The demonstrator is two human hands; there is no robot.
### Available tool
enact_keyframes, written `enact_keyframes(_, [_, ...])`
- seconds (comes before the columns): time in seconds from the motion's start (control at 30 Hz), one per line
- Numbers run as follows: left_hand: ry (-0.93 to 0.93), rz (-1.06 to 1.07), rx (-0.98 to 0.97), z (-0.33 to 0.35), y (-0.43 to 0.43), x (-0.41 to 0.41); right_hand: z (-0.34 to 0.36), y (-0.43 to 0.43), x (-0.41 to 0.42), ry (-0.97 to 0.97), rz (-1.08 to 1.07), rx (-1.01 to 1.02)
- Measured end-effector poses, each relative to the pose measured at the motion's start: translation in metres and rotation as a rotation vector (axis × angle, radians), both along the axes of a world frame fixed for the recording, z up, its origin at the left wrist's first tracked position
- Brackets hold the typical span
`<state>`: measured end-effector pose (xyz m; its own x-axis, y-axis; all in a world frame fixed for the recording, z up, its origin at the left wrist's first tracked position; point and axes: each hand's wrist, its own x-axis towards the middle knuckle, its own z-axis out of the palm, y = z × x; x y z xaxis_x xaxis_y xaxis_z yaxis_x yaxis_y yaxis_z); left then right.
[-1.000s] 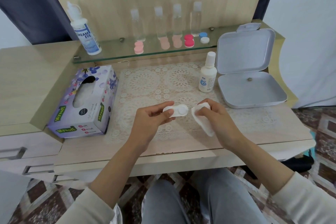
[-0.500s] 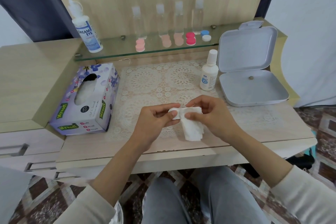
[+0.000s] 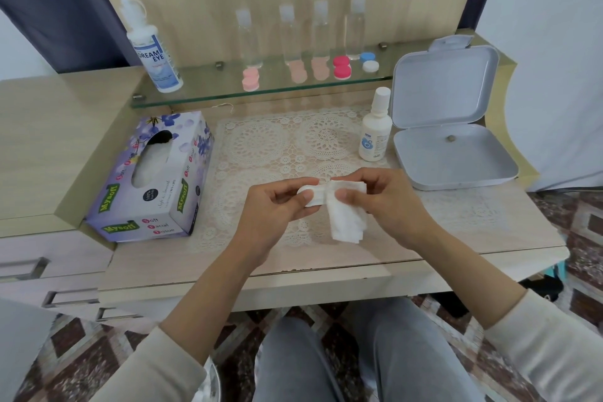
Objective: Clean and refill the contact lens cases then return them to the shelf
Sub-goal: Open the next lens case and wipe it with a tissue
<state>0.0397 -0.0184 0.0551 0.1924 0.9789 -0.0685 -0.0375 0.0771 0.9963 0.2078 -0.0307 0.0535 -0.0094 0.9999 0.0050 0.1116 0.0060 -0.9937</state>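
Case in left grip, half under tissue

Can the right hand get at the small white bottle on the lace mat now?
Probably yes: nothing stands between the right hand and the small white bottle, but it pinches a folded white tissue and would need to drop that first.

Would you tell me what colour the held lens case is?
The lens case is white; head view.

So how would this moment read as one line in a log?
step: wipe case | left hand: holds case | right hand: pinches tissue against case | over: mat
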Motion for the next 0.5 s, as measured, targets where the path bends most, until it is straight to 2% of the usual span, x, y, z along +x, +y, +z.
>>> enact_keyframes(0.13, [-0.005, 0.014, 0.001, 0.001, 0.001, -0.001, 0.0, -0.001, -0.001, -0.03, 0.03, 0.003])
enact_keyframes(0.3, [0.009, 0.014, 0.018, 0.0, -0.002, 0.004, -0.003, 0.0, -0.009, -0.151, -0.108, 0.045])
enact_keyframes(0.5, [0.013, -0.027, 0.053, 0.001, -0.002, 0.004, -0.006, 0.005, -0.011, -0.124, -0.167, 0.055])
